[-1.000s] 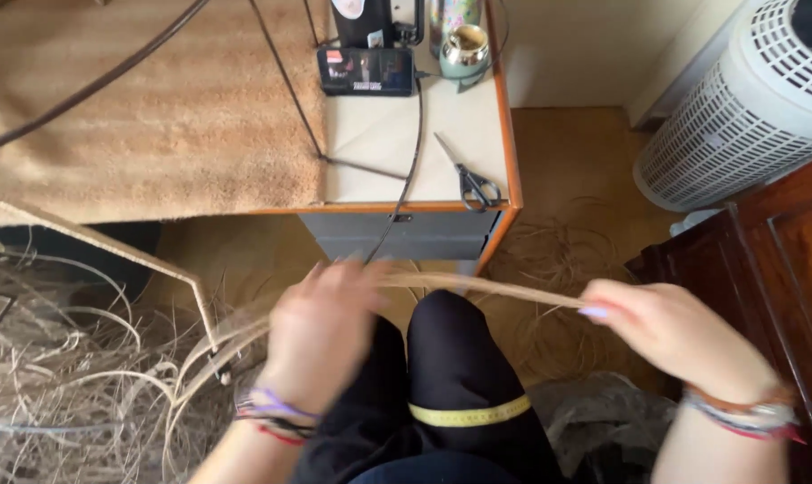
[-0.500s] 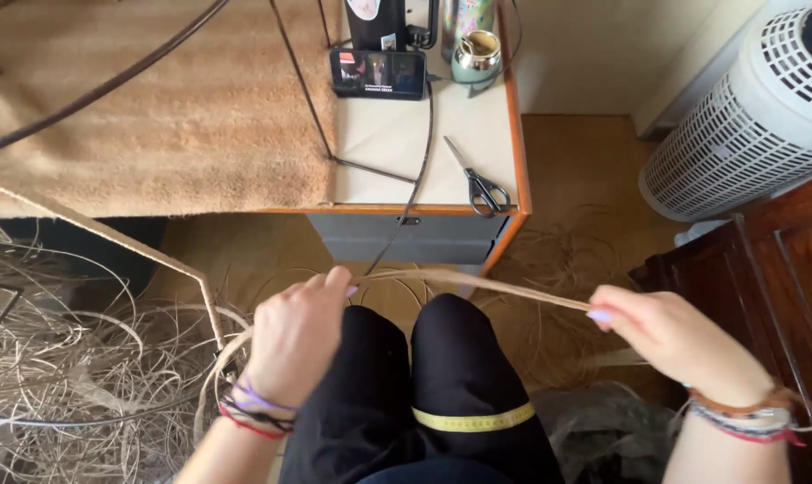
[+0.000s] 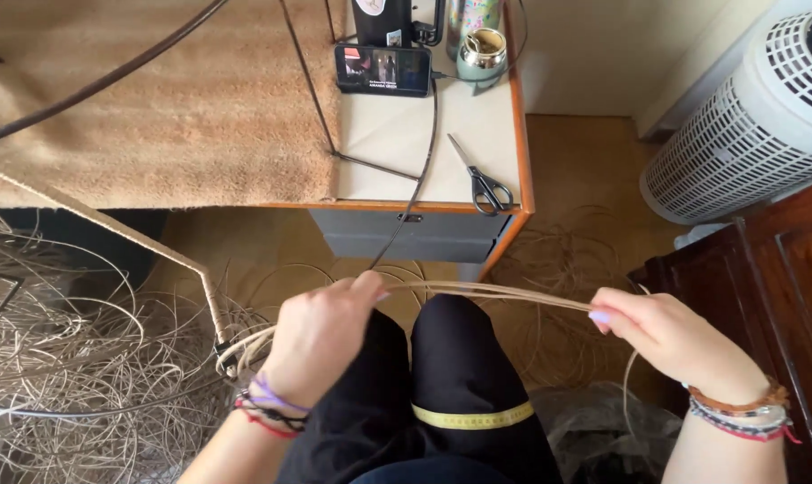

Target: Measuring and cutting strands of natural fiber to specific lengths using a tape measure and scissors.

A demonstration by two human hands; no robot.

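1. A thin, pale tan strand of cane [image 3: 504, 295] runs taut above the lap, stretched between both hands.
2. The left hand [image 3: 321, 336] is closed around its near end; the right hand [image 3: 665, 336] pinches the far end.
3. This looks like straightening the strand; the next move calls for steady, even tension.
4. Beyond lie a loose tangle of cane strands [image 3: 74, 376], black-handled steel scissors [image 3: 483, 179] on the white orange-edged table [image 3: 397, 143], and a yellow tape measure [image 3: 473, 418].

A low table [image 3: 513, 116] with an orange edge stands at the far side. A tan fuzzy cloth [image 3: 173, 108] covers its left part; scissors [image 3: 482, 179] lie near the right edge, a phone [image 3: 383, 69] and a cup [image 3: 480, 56] farther back.
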